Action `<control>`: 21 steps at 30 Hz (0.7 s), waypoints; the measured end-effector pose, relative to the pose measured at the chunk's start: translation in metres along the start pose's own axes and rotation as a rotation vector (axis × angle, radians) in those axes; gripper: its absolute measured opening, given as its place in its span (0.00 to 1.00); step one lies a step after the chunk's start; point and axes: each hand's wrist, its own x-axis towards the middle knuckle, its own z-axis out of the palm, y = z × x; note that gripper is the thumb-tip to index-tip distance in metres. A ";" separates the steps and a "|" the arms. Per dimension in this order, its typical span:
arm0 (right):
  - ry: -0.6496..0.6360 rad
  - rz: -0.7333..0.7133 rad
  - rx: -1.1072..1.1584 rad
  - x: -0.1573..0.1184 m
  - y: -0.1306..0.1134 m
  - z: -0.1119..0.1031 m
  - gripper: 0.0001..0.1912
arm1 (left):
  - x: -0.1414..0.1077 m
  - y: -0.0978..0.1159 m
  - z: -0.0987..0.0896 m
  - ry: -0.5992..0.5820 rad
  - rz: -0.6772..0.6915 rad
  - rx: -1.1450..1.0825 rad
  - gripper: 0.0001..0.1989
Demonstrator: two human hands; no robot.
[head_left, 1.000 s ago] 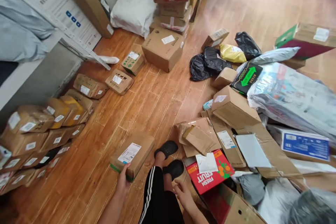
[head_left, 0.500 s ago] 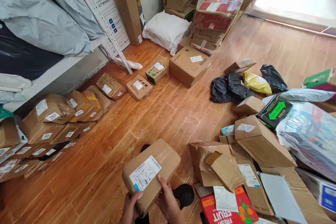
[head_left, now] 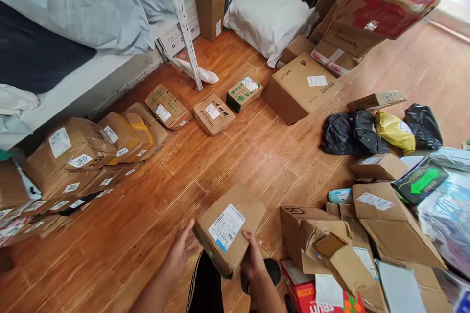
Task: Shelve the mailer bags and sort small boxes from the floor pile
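Note:
A brown cardboard parcel with a white shipping label facing up is held in front of me, above the wooden floor. My right hand grips its near right edge from below, thumb on top. My left hand rests against the parcel's near left corner with its fingers spread. Below the parcel I see my black trouser leg with a white stripe and a black shoe.
A row of labelled brown parcels lines the shelf unit's base at left. A large carton, a white sack and stacked boxes stand at the back. Black bags and a heap of boxes lie at right.
The view has shifted forward and left. The parcel stays held in front of me, slightly turned; my left hand has slid to its left corner with fingers spread.

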 end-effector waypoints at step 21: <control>0.398 0.142 0.365 0.097 -0.039 0.021 0.11 | 0.073 -0.065 0.030 0.151 -0.406 -0.256 0.28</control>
